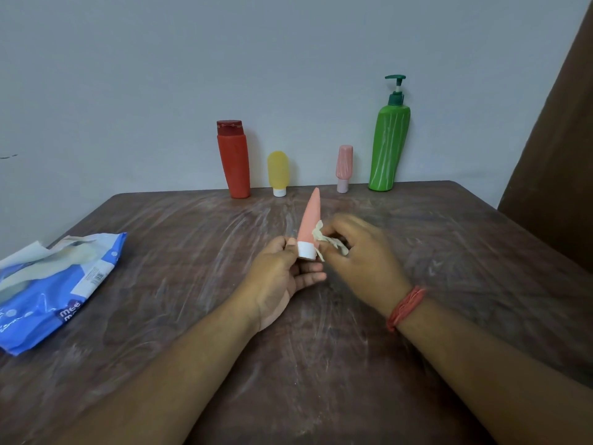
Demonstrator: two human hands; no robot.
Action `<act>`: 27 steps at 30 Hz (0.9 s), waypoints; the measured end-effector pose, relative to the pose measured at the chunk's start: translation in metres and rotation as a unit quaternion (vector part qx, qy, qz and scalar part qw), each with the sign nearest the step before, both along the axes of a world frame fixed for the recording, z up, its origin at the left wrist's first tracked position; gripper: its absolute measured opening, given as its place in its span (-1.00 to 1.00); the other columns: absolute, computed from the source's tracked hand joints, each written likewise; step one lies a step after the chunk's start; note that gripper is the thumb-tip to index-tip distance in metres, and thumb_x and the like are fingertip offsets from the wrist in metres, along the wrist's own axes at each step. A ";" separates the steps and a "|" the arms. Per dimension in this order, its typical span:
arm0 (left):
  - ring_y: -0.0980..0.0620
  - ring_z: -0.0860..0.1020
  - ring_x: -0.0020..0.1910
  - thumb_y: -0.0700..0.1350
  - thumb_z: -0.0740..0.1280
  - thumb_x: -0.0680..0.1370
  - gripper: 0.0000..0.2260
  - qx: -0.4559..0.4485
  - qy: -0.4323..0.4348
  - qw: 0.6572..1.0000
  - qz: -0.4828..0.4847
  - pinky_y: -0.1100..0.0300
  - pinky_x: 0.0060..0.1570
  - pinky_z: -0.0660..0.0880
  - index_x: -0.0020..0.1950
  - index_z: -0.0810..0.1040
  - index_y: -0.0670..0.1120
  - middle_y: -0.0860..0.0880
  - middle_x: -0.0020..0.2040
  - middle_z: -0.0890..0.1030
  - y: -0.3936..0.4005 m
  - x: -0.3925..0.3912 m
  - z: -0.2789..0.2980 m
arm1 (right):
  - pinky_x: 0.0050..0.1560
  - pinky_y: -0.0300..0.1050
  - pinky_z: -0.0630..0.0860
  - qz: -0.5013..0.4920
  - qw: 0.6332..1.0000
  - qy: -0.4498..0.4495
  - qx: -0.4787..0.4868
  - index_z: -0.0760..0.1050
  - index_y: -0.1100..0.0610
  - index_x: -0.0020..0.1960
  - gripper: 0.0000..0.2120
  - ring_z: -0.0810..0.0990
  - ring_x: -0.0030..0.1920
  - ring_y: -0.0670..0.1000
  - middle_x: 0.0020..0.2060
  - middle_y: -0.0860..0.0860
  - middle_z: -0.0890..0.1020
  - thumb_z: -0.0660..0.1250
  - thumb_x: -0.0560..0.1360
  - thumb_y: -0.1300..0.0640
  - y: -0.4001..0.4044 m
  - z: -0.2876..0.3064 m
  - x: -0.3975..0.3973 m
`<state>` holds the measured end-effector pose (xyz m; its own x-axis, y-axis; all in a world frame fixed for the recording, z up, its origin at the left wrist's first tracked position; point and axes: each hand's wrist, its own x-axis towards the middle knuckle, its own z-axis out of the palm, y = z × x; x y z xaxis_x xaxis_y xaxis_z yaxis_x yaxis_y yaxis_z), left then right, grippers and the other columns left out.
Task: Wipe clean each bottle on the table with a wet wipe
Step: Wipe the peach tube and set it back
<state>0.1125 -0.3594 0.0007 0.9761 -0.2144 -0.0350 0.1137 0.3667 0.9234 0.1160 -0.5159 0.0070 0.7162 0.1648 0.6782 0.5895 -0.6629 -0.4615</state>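
My left hand (282, 277) holds a small salmon-pink tube bottle (310, 220) by its white cap, above the middle of the brown table (160, 316). The tube's narrow end points away from me. My right hand (359, 252) pinches a crumpled wet wipe (321, 234) against the tube's right side near the cap. At the table's far edge by the wall stand a red bottle (234, 162), a yellow tube (278, 171), a pink tube (344, 168) and a tall green pump bottle (389, 146).
A blue wet-wipe pack (61, 290) lies open at the table's left edge with a wipe sticking out. A brown curtain (558, 139) hangs at the right. The tabletop is smeared with whitish streaks.
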 end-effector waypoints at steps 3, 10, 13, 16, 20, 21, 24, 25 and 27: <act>-0.01 0.60 -0.15 -0.05 0.08 0.74 -0.70 0.015 0.000 1.000 -0.015 0.16 -0.16 0.62 0.17 0.53 -0.20 -0.18 -0.05 0.63 0.000 -0.001 0.002 | -0.23 -0.19 0.34 0.010 0.992 -0.042 -0.120 0.51 0.10 -0.10 -0.94 0.46 -0.18 -0.07 -0.18 -0.06 0.53 0.39 0.49 0.15 0.002 0.001 -0.003; 0.07 0.42 -0.36 0.03 0.09 0.73 -0.73 0.137 -0.026 0.990 -0.016 0.15 -0.35 0.41 0.16 0.52 -0.08 -0.06 -0.26 0.54 -0.004 -0.001 0.003 | -0.23 -0.31 0.28 -0.082 0.994 -0.073 0.005 0.56 0.13 -0.08 -0.97 0.45 -0.20 -0.09 -0.17 -0.02 0.57 0.40 0.49 0.22 -0.014 0.012 0.004; 0.09 0.38 -0.37 0.04 0.09 0.73 -0.75 0.148 -0.022 0.989 -0.007 0.16 -0.37 0.38 0.18 0.50 -0.04 -0.04 -0.28 0.52 -0.006 -0.003 0.003 | -0.19 -0.35 0.29 -0.095 0.993 -0.071 0.025 0.58 0.13 -0.05 -0.96 0.46 -0.16 -0.13 -0.12 -0.03 0.59 0.39 0.51 0.22 -0.020 0.012 0.008; 0.09 0.35 -0.37 0.04 0.07 0.74 -0.70 0.131 -0.026 0.991 -0.008 0.18 -0.39 0.35 0.12 0.50 -0.11 -0.05 -0.25 0.50 -0.003 0.000 0.002 | -0.11 -0.15 0.40 -0.008 0.986 -0.123 -0.115 0.59 0.16 -0.06 -0.92 0.50 -0.11 0.00 -0.12 0.04 0.59 0.34 0.51 0.18 -0.004 0.003 0.002; 0.11 0.34 -0.39 0.05 0.08 0.73 -0.72 0.154 -0.029 0.988 0.003 0.19 -0.40 0.35 0.16 0.49 -0.09 -0.04 -0.25 0.50 -0.004 -0.003 0.003 | -0.15 -0.15 0.37 -0.083 0.988 -0.114 -0.058 0.59 0.16 -0.05 -0.96 0.51 -0.15 0.01 -0.16 0.03 0.58 0.37 0.54 0.19 -0.023 0.012 0.014; 0.12 0.35 -0.39 0.05 0.08 0.73 -0.73 0.168 -0.034 0.985 0.003 0.19 -0.40 0.35 0.18 0.48 -0.08 -0.03 -0.24 0.51 -0.005 -0.004 0.003 | -0.17 -0.14 0.38 -0.107 0.989 -0.100 -0.016 0.59 0.16 -0.05 -0.97 0.50 -0.18 -0.01 -0.17 0.02 0.57 0.38 0.54 0.20 -0.031 0.015 0.015; 0.11 0.35 -0.39 0.06 0.07 0.73 -0.71 0.175 -0.039 0.984 0.004 0.19 -0.40 0.35 0.16 0.49 -0.08 -0.03 -0.24 0.52 -0.006 -0.006 0.003 | -0.17 -0.17 0.38 -0.082 0.993 -0.089 -0.013 0.58 0.15 -0.04 -0.97 0.46 -0.18 -0.08 -0.16 0.01 0.56 0.39 0.53 0.20 -0.030 0.010 0.011; 0.10 0.35 -0.39 0.06 0.07 0.73 -0.70 0.162 -0.036 0.986 0.004 0.18 -0.41 0.34 0.12 0.50 -0.09 -0.04 -0.25 0.51 -0.005 -0.005 0.003 | -0.15 -0.21 0.36 -0.051 0.993 -0.098 -0.045 0.59 0.15 -0.04 -0.96 0.46 -0.16 -0.08 -0.15 0.01 0.57 0.39 0.52 0.20 -0.020 0.007 0.006; 0.09 0.34 -0.39 0.02 0.07 0.73 -0.69 0.136 -0.029 0.990 -0.001 0.19 -0.43 0.32 0.02 0.50 -0.12 -0.06 -0.25 0.50 -0.001 -0.004 0.004 | -0.11 -0.19 0.37 0.007 0.986 -0.111 -0.121 0.60 0.14 -0.05 -0.96 0.49 -0.12 -0.02 -0.14 0.01 0.57 0.38 0.51 0.19 -0.002 0.001 0.001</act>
